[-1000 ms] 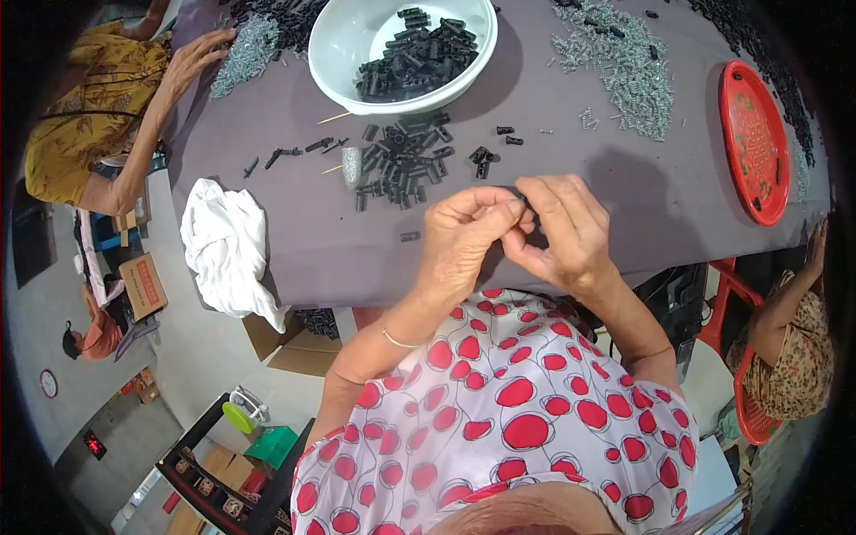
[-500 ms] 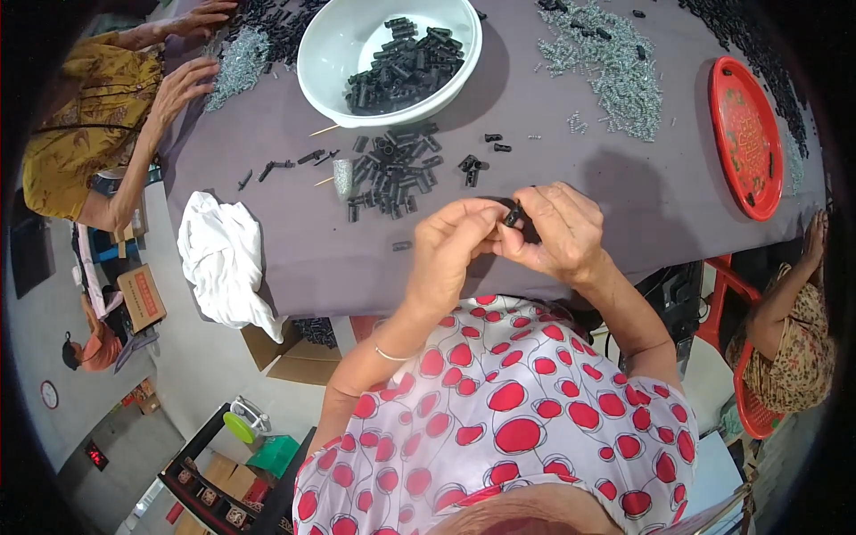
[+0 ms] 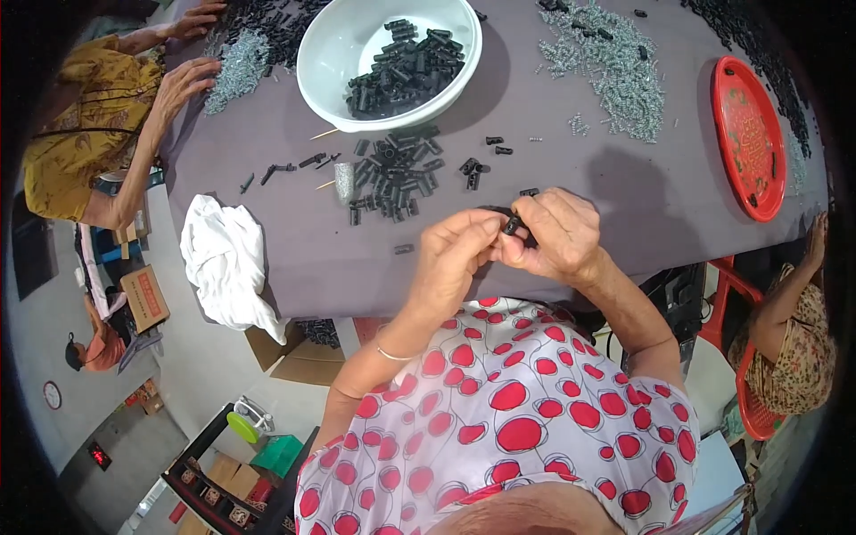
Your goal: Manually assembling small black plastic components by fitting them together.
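Note:
Close to the table's front edge my two hands meet. My right hand (image 3: pixel 566 236) is closed around a small black plastic tube (image 3: pixel 512 225), which pokes out between thumb and fingers. Another black piece (image 3: pixel 530 193) shows just above its knuckles; whether it is held, I cannot tell. Thumb and forefinger of my left hand (image 3: pixel 450 254) are pinched together at the tube's left side, and what they hold is hidden. Beyond them lies a loose pile of black tubes (image 3: pixel 392 178), with a few joined black pieces (image 3: pixel 474 171) to its right.
A white bowl (image 3: pixel 321 85) of black tubes stands behind the pile. Small metal springs (image 3: pixel 615 80) are heaped at the back right, near a red tray (image 3: pixel 727 134). A white cloth (image 3: pixel 223 259) hangs over the front left edge. Co-workers sit at left and right (image 3: pixel 776 339).
My right hand has shifted slightly, and a black piece now shows above its knuckles. The tube between my hands is turned a little. My left hand stays pinched beside it.

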Action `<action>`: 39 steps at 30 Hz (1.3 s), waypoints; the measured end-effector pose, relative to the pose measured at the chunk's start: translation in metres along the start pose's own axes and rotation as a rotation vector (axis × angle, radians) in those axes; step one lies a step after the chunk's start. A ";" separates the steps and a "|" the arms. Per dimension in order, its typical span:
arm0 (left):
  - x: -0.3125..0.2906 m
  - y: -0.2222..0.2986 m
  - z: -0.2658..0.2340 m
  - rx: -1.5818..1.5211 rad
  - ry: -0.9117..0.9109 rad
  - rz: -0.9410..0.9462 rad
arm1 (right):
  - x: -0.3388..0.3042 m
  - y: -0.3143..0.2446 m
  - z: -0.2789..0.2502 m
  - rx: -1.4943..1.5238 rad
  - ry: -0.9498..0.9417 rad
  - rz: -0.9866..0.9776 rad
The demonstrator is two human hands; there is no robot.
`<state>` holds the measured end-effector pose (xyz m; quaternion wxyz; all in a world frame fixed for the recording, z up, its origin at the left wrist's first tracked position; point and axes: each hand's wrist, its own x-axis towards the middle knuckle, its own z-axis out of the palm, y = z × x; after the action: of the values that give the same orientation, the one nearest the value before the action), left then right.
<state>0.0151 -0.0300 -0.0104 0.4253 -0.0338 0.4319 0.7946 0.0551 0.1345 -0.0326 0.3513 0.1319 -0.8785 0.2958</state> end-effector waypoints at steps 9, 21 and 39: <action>-0.004 -0.006 0.002 -0.012 0.013 -0.007 | -0.004 -0.005 0.001 0.012 -0.007 0.004; -0.003 -0.002 0.000 0.152 0.063 0.016 | 0.000 -0.001 0.004 0.028 -0.021 -0.047; 0.049 0.103 -0.017 1.713 0.570 1.287 | 0.025 -0.001 -0.009 0.065 -0.143 0.265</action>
<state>-0.0939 -0.0382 0.0260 -0.2993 0.3206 0.8575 0.2689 0.0418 0.1383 -0.0095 0.2415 0.0466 -0.9009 0.3576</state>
